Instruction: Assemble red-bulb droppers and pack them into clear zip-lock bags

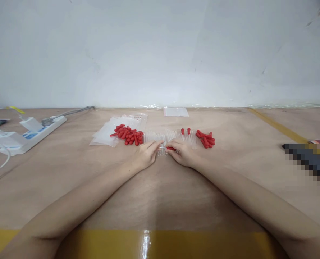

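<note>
Just in front of a row of clear glass dropper tubes (150, 136), my two hands meet. My left hand (146, 155) is closed, pinching a thin glass dropper tube (162, 148) between thumb and fingers. Between the fingertips of my right hand (183, 153) is a red rubber dropper bulb (171, 148), in line with the tube's end. Fingers hide whether the two are joined. A heap of red bulbs (127, 135) lies beyond my left hand, and a smaller red heap (206, 139) lies right of the row. Two tubes there carry red bulbs (188, 131) at their far ends.
Clear plastic bags (104, 133) are spread under and beside the left heap. Another flat bag (176, 112) lies near the wall. A white power strip (38, 136) with chargers and cables stands at left. A dark, pixelated object (308, 162) lies at right.
</note>
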The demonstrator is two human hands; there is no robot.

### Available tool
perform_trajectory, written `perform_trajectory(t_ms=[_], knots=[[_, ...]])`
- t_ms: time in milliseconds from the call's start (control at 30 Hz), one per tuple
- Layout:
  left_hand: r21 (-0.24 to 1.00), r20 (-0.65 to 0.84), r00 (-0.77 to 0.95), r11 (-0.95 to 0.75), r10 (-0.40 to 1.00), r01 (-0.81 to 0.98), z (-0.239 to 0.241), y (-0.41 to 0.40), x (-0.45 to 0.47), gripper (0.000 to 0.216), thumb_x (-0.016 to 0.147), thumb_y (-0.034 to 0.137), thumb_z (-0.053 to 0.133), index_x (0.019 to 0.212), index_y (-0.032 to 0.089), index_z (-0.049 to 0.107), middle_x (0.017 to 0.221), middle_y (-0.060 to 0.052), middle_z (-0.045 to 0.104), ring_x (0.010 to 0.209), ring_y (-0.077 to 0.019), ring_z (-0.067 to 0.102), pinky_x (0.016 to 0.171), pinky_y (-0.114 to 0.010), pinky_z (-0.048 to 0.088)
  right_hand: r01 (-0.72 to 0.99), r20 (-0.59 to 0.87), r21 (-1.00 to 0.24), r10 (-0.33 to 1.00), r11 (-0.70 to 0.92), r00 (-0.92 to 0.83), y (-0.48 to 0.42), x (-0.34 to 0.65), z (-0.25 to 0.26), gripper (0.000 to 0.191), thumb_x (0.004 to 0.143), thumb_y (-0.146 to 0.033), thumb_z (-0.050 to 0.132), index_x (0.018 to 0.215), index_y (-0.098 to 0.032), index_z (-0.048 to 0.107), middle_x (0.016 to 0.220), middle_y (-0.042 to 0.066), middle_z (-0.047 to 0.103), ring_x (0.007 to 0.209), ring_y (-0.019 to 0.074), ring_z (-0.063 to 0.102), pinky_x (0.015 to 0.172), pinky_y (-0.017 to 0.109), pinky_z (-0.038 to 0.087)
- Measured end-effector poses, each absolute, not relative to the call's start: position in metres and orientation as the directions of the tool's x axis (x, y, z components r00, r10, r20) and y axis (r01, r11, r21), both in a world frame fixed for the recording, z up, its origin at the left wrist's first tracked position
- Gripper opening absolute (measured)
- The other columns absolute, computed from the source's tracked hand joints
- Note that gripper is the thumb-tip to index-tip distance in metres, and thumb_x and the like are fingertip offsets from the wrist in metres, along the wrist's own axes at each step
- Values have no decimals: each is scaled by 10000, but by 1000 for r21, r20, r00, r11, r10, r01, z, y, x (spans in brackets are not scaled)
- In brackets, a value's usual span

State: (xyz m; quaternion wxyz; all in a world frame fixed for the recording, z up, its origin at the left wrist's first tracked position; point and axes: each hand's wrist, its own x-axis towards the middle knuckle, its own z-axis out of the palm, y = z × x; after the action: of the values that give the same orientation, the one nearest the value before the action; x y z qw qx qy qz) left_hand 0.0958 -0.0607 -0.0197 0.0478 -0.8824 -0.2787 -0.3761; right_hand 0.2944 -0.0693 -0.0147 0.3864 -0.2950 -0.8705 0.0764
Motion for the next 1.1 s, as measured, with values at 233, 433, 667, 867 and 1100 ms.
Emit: perform_trajectory(t_ms=[233, 433, 667, 867, 1100], knots=[[227, 726, 498, -849, 474, 477, -14, -62, 101, 360, 863, 219, 475, 1217, 184, 418, 903, -45, 644, 816, -129, 619, 739, -251, 501, 300, 597, -675, 737, 675, -316, -62, 295, -2, 230, 799, -337, 545, 990, -214, 586, 792, 30, 590, 737, 139, 557, 706, 301, 460], [230, 739, 441, -806, 509, 545, -5, -60, 90, 399, 840, 248, 507, 1216, 160, 408, 1051, -92, 605, 1000, -188, 546, 879, -356, 434, 176, 356, -917, 933, 358, -42, -37, 334, 36, 366, 753, -436, 567, 1027, -197, 529, 766, 10, 597, 647, 99, 536, 642, 248, 448], [217, 681, 472, -770, 559, 600, -6, -54, 85, 220, 832, 253, 498, 1020, 148, 540, 932, -71, 613, 909, -193, 540, 828, -343, 432, 692, 67, -721, 991, -31, 114, -9, 357, 47, 211, 738, -291, 556, 880, -160, 641, 755, 53, 638, 650, 136, 551, 620, 263, 427], [204, 615, 496, -732, 612, 650, -5, -57, 87, 191, 834, 284, 493, 954, 156, 567, 922, -63, 617, 879, -205, 533, 795, -350, 421, 892, 127, -452, 989, -6, 71, -3, 335, 26, 362, 712, -356, 570, 995, -138, 630, 924, 112, 642, 840, 218, 581, 719, 318, 434], [241, 598, 467, -702, 651, 670, -3, -50, 87, 195, 834, 292, 480, 948, 158, 566, 890, -65, 617, 867, -206, 529, 787, -351, 425, 924, 129, -378, 985, -60, 116, -15, 379, 47, 320, 686, -409, 591, 895, -173, 650, 844, 83, 642, 760, 198, 583, 640, 292, 438]])
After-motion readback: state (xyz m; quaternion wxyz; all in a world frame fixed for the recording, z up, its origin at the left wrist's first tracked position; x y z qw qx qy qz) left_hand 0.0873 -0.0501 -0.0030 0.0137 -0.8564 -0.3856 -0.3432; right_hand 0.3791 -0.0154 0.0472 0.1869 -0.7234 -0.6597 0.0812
